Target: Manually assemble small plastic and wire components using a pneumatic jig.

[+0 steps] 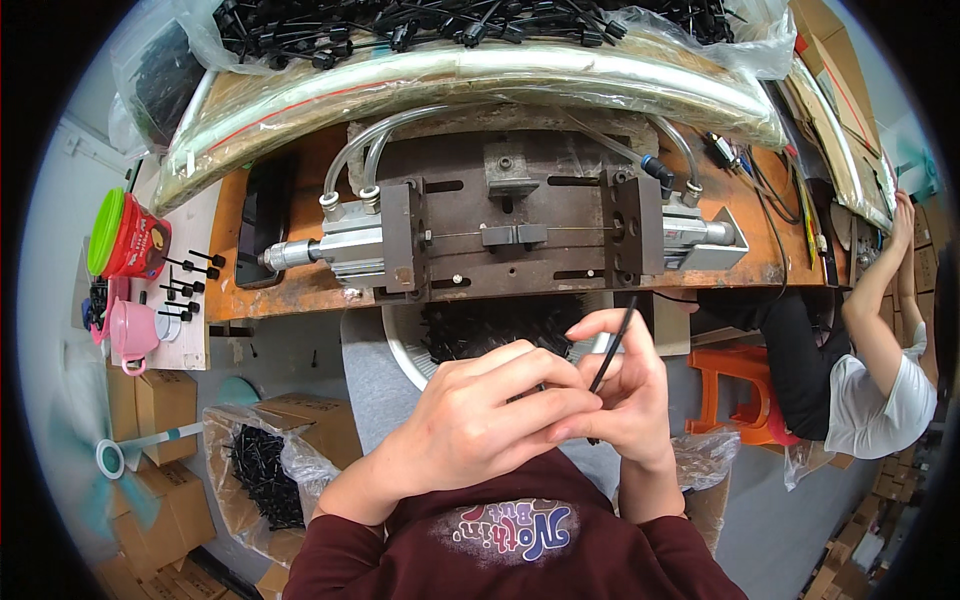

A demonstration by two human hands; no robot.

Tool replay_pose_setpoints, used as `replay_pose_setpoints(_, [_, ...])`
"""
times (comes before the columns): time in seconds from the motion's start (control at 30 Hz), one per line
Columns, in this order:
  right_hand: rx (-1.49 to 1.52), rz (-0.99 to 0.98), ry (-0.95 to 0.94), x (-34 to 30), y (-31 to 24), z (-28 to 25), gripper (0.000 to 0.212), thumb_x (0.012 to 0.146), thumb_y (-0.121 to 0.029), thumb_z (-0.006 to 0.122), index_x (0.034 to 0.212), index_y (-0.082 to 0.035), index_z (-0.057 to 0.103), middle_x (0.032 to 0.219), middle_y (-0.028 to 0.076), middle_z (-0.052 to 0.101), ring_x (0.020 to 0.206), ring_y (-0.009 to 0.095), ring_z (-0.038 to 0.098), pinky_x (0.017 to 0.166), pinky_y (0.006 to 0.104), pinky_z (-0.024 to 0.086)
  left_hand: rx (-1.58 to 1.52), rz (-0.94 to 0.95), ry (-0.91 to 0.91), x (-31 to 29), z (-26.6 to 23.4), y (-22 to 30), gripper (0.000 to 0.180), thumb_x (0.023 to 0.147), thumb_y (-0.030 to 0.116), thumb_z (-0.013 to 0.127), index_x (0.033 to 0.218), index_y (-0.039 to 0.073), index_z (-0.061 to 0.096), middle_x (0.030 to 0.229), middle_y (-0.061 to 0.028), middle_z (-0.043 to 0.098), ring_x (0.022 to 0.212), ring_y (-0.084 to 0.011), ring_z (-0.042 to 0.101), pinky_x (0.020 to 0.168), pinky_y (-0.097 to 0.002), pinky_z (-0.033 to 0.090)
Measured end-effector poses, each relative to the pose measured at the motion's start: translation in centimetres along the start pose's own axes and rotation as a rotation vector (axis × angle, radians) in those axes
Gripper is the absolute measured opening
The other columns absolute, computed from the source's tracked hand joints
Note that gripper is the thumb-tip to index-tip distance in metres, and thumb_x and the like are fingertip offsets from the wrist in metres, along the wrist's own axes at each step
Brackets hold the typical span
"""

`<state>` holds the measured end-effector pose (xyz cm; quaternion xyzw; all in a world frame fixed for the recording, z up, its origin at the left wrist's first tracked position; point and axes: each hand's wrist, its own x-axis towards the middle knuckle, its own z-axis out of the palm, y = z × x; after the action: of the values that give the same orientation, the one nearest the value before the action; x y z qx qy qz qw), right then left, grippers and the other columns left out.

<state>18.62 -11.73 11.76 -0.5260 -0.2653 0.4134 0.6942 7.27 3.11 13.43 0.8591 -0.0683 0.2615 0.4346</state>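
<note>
My two hands meet in front of my chest, above a white basin [402,352] of black plastic parts. My right hand [640,390] is closed on a thin black rod [614,350], which slants up past its fingertips. My left hand [490,415] has curled fingers that reach across to the right fingers. Something dark shows between them, but its shape is hidden. Just beyond, on the bench, stands a metal fixture [510,275] with a pneumatic cylinder [355,250] at the left and another cylinder [695,235] at the right. A small grey block [515,236] sits at its middle.
Black stemmed parts [420,25] are heaped in plastic film behind the fixture. Left are a phone [262,225], a pink cup [132,330] and a fan [110,458]. A carton of black parts [265,475] stands below. Another person [880,390] works at right, near an orange stool [735,385].
</note>
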Motion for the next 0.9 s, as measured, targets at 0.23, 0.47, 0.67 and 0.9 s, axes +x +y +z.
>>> replay_pose_setpoints(0.23, [0.154, -0.030, -0.087, 0.2, 0.6, -1.3, 0.063, 0.085, -0.005, 0.074, 0.134, -0.001, 0.035, 0.079, 0.007, 0.063, 0.067, 0.007, 0.056, 0.058, 0.0191, 0.042, 0.090, -0.084, 0.174, 0.0, -0.7, -0.1, 0.032, 0.065, 0.008, 0.085, 0.095, 0.005, 0.075, 0.086, -0.0064, 0.066, 0.074, -0.0199, 0.066, 0.061, -0.0299, 0.053])
replay_pose_setpoints(0.47, [0.233, -0.364, -0.177, -0.4, 0.5, -2.5, 0.083, 0.059, -0.014, 0.095, 0.126, 0.005, 0.048, 0.107, 0.020, 0.061, 0.084, 0.021, 0.065, 0.067, 0.0318, 0.054, 0.528, -0.090, 0.107, 0.3, 0.0, -2.5, 0.028, 0.072, 0.008, 0.078, 0.096, -0.001, 0.068, 0.121, -0.0154, 0.065, 0.091, -0.0283, 0.068, 0.079, -0.0374, 0.056])
replay_pose_setpoints(0.67, [0.179, -0.362, -0.253, -0.5, 0.1, -2.3, 0.045, 0.074, 0.004, 0.081, 0.114, 0.002, 0.060, 0.118, 0.020, 0.061, 0.094, 0.024, 0.068, 0.072, 0.0303, 0.054, 0.650, -0.199, 0.108, 1.8, 0.3, -2.2, 0.024, 0.070, 0.006, 0.079, 0.092, 0.001, 0.071, 0.121, -0.0120, 0.068, 0.081, -0.0251, 0.071, 0.073, -0.0323, 0.055])
replay_pose_setpoints(0.9, [-0.154, -0.496, -0.111, -0.9, -1.4, -2.7, 0.029, 0.067, 0.001, 0.084, 0.094, 0.002, 0.072, 0.116, 0.026, 0.062, 0.092, 0.025, 0.069, 0.084, 0.0342, 0.057, 0.635, -0.254, 0.085, 2.3, 0.3, -1.9, 0.023, 0.071, 0.004, 0.080, 0.092, 0.000, 0.071, 0.123, -0.0119, 0.068, 0.073, -0.0228, 0.071, 0.065, -0.0297, 0.055])
